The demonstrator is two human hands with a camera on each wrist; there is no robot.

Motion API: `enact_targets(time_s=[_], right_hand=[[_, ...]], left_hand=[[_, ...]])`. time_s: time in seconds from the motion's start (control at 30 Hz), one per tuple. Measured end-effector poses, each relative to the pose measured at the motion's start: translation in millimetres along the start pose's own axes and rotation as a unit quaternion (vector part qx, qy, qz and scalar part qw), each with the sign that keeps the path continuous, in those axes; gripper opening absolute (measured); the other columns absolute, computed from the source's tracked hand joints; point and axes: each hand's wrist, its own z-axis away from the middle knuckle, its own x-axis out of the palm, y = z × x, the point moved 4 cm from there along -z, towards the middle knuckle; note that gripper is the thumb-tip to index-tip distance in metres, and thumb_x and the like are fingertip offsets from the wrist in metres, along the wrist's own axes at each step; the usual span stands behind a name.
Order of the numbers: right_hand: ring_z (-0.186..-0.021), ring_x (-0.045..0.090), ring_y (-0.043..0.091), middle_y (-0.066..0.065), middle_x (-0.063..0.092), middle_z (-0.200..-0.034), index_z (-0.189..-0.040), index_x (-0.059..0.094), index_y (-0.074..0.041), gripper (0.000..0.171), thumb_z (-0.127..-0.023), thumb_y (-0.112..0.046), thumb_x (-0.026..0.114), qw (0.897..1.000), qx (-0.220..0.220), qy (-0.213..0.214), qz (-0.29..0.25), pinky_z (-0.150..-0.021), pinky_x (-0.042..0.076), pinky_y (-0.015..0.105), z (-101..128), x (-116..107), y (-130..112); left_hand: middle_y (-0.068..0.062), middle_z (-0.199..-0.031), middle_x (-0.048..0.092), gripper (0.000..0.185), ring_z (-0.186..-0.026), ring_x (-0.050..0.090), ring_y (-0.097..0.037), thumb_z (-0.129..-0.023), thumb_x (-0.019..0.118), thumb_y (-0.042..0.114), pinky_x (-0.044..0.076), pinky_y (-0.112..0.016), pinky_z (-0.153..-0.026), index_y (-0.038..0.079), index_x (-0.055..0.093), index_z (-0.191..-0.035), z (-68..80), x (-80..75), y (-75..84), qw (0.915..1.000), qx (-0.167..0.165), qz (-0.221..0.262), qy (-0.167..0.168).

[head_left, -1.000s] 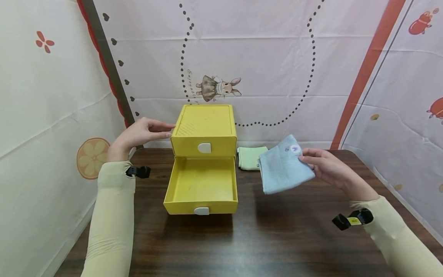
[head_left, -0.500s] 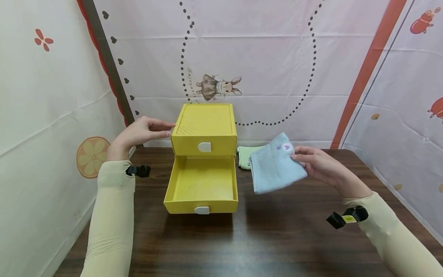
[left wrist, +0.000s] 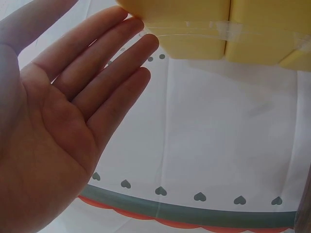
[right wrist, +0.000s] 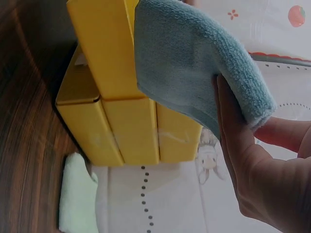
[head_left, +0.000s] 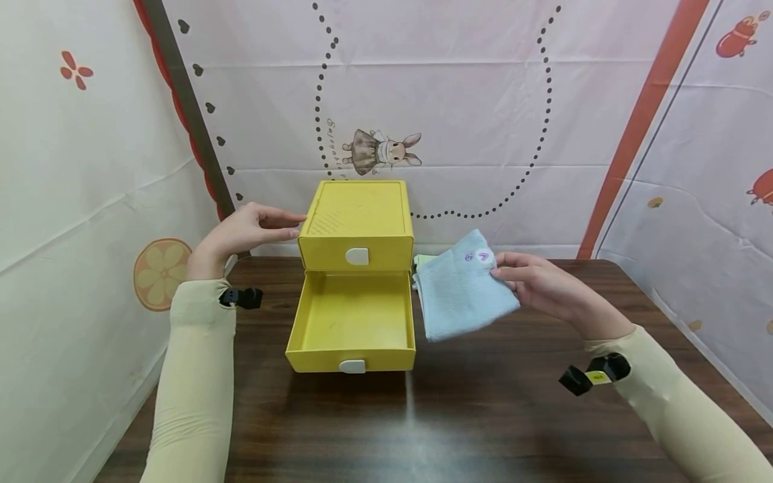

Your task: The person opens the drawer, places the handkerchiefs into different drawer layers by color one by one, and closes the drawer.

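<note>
A yellow drawer unit stands on the table, a wide drawer with a white handle pulled out below its top one. My left hand touches the upper left side of the unit; the left wrist view shows its fingers straight, tips at the yellow wall. To the right of the pulled-out drawer, my right hand pinches a folded light blue towel by its edge, held up above the table. In the right wrist view the towel sits between thumb and fingers and overlaps the unit.
A folded light green towel lies on the dark wooden table beside the unit, mostly hidden behind the blue one in the head view. Printed cloth walls enclose the table at the back and both sides.
My right hand has moved left with the blue towel, closer to the pulled-out drawer, so it covers most of the green towel. The left hand has stayed at the unit's side.
</note>
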Motion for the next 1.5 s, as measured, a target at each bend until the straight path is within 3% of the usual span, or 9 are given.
enact_targets(time_s=[0.23,0.7,0.93,1.23,1.5], right_hand=[[-0.087,0.062,0.010,0.002,0.059,-0.102,-0.114,0.043,-0.002,0.015,-0.102,-0.008,0.040,1.000,-0.006,-0.022,-0.014,-0.075,0.054,0.026,-9,12,-2],[-0.088,0.062,0.011,0.002,0.059,-0.103,-0.118,0.042,-0.002,0.018,-0.101,-0.007,0.039,0.999,0.023,-0.015,-0.025,-0.076,0.053,0.027,-28,29,-1],[-0.086,0.063,0.011,0.001,0.061,-0.100,-0.114,0.043,-0.004,0.014,-0.100,-0.006,0.039,0.999,0.018,-0.031,-0.035,-0.074,0.053,0.028,-36,49,-10],[-0.087,0.060,0.012,0.001,0.060,-0.099,-0.113,0.046,-0.004,0.015,-0.100,-0.004,0.038,0.998,0.011,-0.043,-0.044,-0.075,0.051,0.029,-52,63,-10],[-0.093,0.058,0.012,0.000,0.059,-0.105,-0.126,0.041,-0.001,0.026,-0.100,-0.004,0.036,0.994,0.024,-0.080,-0.065,-0.079,0.049,0.030,-67,81,-7]], left_hand=[[-0.003,-0.126,0.063,0.047,-0.114,0.058,-0.021,-0.084,0.067,0.049,0.048,-0.049,-0.092,0.027,0.063,-0.126,-0.5,0.6,0.0,1.0000,0.001,0.003,-0.002],[-0.003,-0.125,0.064,0.047,-0.115,0.059,-0.021,-0.084,0.068,0.048,0.048,-0.048,-0.093,0.027,0.064,-0.125,-1.6,1.8,-1.3,1.0000,0.002,0.008,-0.003],[-0.006,-0.128,0.062,0.047,-0.116,0.058,-0.022,-0.086,0.068,0.044,0.047,-0.049,-0.093,0.024,0.062,-0.127,-0.4,1.0,-0.6,1.0000,-0.003,0.008,-0.003],[-0.004,-0.127,0.063,0.048,-0.115,0.058,-0.021,-0.083,0.068,0.050,0.047,-0.050,-0.093,0.027,0.064,-0.125,-1.7,1.2,-0.3,1.0000,-0.003,0.005,-0.004],[-0.004,-0.125,0.064,0.044,-0.113,0.060,-0.019,-0.085,0.067,0.046,0.048,-0.047,-0.092,0.028,0.063,-0.126,0.2,-0.1,0.2,0.9999,0.001,0.010,-0.003]])
